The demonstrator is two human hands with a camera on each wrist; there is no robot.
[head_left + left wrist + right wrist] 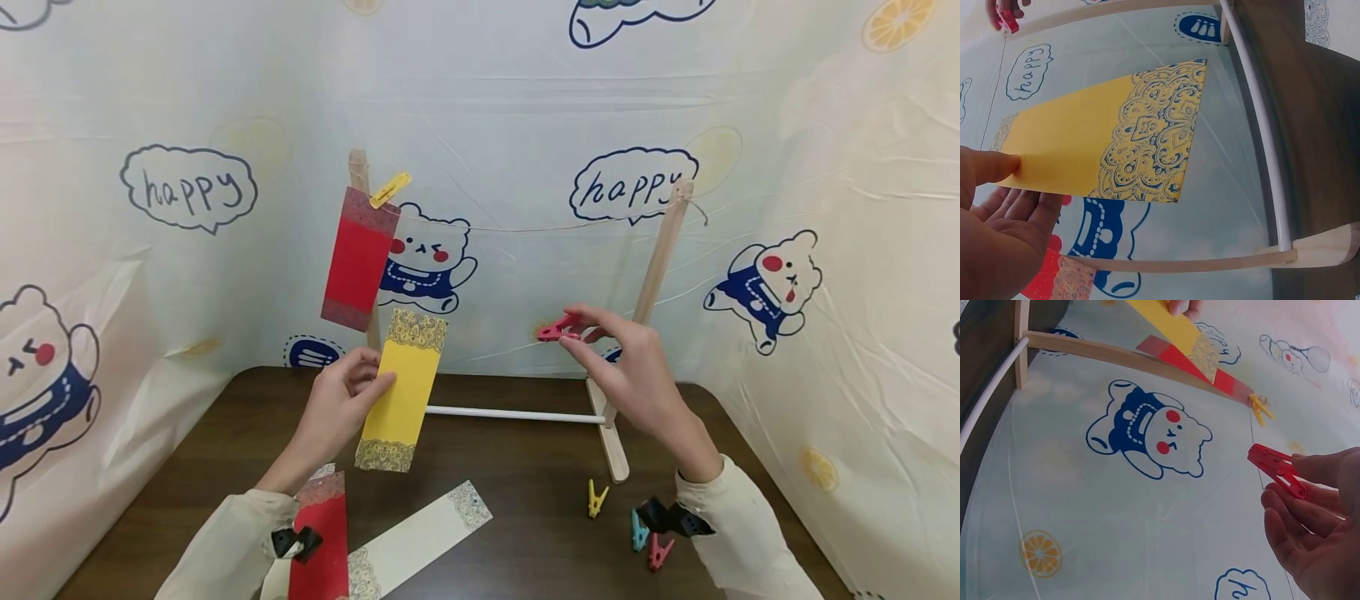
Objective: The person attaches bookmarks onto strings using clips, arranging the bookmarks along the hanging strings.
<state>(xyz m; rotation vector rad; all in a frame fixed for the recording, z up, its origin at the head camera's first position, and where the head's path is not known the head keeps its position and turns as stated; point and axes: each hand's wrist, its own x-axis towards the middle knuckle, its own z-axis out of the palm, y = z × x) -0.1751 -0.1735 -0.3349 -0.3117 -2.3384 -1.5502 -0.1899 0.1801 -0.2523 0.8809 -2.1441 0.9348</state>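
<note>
My left hand [347, 395] pinches a yellow card [408, 383] with lace-patterned ends by its left edge, thumb in front and fingers behind. The card hangs in the air below the string [517, 229]. Between thumb and fingertips, my right hand [628, 367] holds a red clothespin [558, 328], also plain in the right wrist view [1277, 470]. A red card [362, 258] hangs at the string's left end under a yellow clothespin [390, 190]. Neither the held card nor the held clothespin touches the string.
Two wooden posts [660, 250] carry the string, joined low by a white rod [517, 414]. On the dark table [480, 467] lie a white card [420, 537], another red card [322, 508], and yellow [597, 498], blue [639, 530] and red clothespins [659, 552]. A printed curtain stands behind.
</note>
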